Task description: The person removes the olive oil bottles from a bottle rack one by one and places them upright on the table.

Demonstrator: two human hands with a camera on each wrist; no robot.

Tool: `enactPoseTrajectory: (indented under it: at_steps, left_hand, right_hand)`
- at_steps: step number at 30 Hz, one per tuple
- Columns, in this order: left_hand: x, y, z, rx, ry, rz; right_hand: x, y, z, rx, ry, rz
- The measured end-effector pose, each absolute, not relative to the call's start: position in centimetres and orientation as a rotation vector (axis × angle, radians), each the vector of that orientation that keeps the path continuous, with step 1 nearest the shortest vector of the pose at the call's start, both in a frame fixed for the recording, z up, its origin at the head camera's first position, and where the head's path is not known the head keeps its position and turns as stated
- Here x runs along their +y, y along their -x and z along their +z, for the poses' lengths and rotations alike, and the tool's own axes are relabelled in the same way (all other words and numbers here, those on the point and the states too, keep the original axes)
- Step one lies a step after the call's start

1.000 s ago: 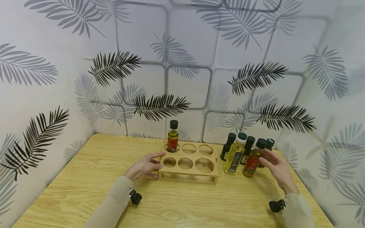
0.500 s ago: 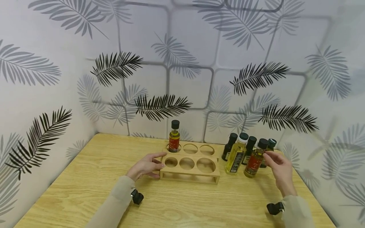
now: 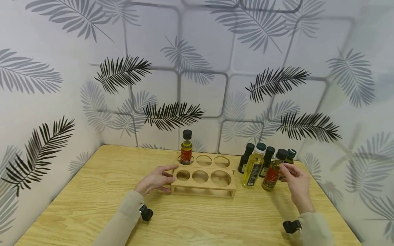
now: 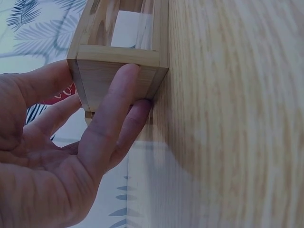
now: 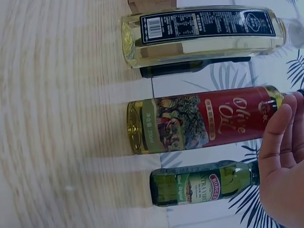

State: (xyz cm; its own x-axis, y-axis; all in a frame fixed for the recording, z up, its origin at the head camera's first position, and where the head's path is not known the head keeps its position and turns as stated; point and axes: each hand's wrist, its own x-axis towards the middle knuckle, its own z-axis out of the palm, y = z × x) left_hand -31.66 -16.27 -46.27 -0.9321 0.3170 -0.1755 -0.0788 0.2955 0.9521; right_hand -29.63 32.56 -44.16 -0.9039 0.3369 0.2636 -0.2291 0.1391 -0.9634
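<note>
A two-tier wooden bottle rack (image 3: 203, 184) with round holes stands mid-table. At its left end is my left hand (image 3: 157, 179); in the left wrist view, the extended fingers (image 4: 107, 114) rest against the end panel. A small red-labelled olive oil bottle (image 3: 186, 152) with a black cap sits upright in the rack's back-left hole. My right hand (image 3: 297, 182) is at the right side of another red-labelled olive oil bottle (image 5: 204, 121), upright on the table. Its fingertips lie by the bottle's shoulder, loosely bent and not wrapped round it.
Left of that bottle stand a clear bottle of yellow oil (image 3: 253, 169) and two dark bottles, one of them a dark bottle (image 3: 246, 159) at the back. A green Borges bottle (image 5: 204, 184) stands behind it to the right. Patterned walls border the wooden table (image 3: 117, 171).
My right hand shifts off the red-labelled bottle to its right, then back left to its shoulder, with fingers closer together. My left hand, the rack and the bottles stay put.
</note>
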Motion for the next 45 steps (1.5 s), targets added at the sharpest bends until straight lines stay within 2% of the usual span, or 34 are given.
enactPoseTrajectory:
  at_steps: [22,45]
  left_hand:
    - [-16.4,31.6,-46.4,2.220,-0.209,1.693]
    - [-16.5,31.8,-46.6,2.205,-0.182,1.706]
  right_hand:
    - [27.2,29.3,-42.0,-2.371,-0.057,1.724]
    - [20.3,31.2,-43.2,-2.400,-0.193,1.803]
